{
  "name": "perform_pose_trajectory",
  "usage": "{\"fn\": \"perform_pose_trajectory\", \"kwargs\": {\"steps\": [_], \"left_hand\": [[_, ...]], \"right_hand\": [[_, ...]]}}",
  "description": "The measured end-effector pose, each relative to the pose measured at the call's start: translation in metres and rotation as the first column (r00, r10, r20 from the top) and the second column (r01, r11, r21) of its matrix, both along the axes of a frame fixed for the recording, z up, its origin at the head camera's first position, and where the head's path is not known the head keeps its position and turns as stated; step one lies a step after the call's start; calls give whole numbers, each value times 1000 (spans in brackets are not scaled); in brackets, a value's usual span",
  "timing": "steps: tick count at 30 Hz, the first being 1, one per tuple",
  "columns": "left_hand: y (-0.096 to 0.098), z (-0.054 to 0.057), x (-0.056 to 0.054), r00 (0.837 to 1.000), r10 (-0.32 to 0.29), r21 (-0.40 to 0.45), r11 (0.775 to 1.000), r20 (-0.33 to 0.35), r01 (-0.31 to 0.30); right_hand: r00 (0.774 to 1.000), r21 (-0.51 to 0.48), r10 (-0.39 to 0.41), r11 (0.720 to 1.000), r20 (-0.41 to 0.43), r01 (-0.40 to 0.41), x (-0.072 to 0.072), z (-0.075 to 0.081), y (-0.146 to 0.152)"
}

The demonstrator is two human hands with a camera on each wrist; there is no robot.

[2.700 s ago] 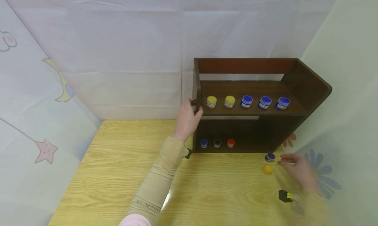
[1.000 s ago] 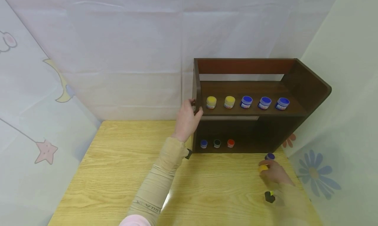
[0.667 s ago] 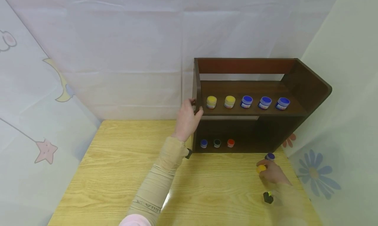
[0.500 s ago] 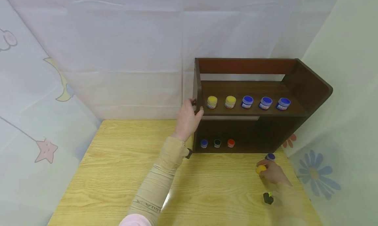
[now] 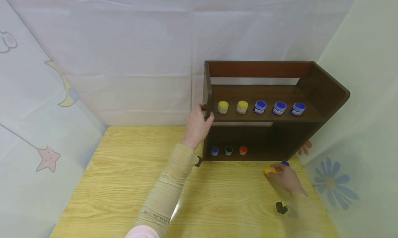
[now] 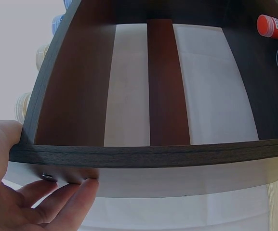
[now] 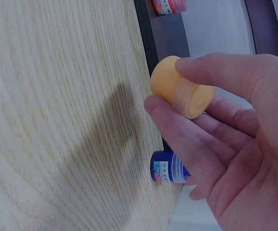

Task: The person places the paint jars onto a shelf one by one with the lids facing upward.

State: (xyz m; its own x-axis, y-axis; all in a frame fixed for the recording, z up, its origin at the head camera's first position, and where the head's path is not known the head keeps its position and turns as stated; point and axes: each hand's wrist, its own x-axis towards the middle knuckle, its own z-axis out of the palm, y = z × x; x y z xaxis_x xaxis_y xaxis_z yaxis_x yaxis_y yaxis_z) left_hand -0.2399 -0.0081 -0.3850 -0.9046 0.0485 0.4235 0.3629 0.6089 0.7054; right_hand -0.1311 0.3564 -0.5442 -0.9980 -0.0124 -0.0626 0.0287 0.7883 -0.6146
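Observation:
My right hand [image 5: 287, 178] pinches an orange-yellow paint jar [image 7: 166, 77] between thumb and fingers, off the table in front of the shelf. In the right wrist view the jar is tipped on its side. A dark blue paint jar [image 7: 163, 166] stands on the table behind that hand, mostly covered by it in the head view. My left hand [image 5: 196, 125] grips the left side panel of a dark brown two-tier shelf [image 5: 267, 120]. In the left wrist view its thumb lies by the panel's front edge and its fingers [image 6: 83, 199] press the outer face.
On the upper board stand two yellow jars [image 5: 223, 107] and several blue jars [image 5: 259, 107]. Below, at the left, are a blue jar [image 5: 215, 151], a dark jar [image 5: 228, 151] and a red jar [image 5: 243, 150]. The wood-grain table [image 5: 130, 169] meets patterned wall sheets.
My right hand has come left to the orange-yellow jar, taken hold of it and raised it off the table toward the shelf. The left hand has stayed on the panel.

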Motion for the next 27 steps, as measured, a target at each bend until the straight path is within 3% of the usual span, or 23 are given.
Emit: {"fn": "perform_pose_trajectory", "kwargs": {"steps": [5, 14, 22, 27], "left_hand": [[0, -1, 0, 1000, 1, -6, 1000, -5, -1], [0, 0, -1, 1000, -6, 2, 1000, -6, 6], [-1, 0, 0, 1000, -2, -1, 1000, -14, 2], [-1, -1, -1, 1000, 1, -3, 1000, -17, -2]], "right_hand": [[1000, -43, -17, 999, -21, 16, 0, 2, -5], [999, -113, -51, 992, 16, 52, 3, 10, -14], [995, -134, -12, 991, -97, -1, 0, 12, -17], [995, -138, -38, 990, -93, 25, -2, 16, -20]]}}
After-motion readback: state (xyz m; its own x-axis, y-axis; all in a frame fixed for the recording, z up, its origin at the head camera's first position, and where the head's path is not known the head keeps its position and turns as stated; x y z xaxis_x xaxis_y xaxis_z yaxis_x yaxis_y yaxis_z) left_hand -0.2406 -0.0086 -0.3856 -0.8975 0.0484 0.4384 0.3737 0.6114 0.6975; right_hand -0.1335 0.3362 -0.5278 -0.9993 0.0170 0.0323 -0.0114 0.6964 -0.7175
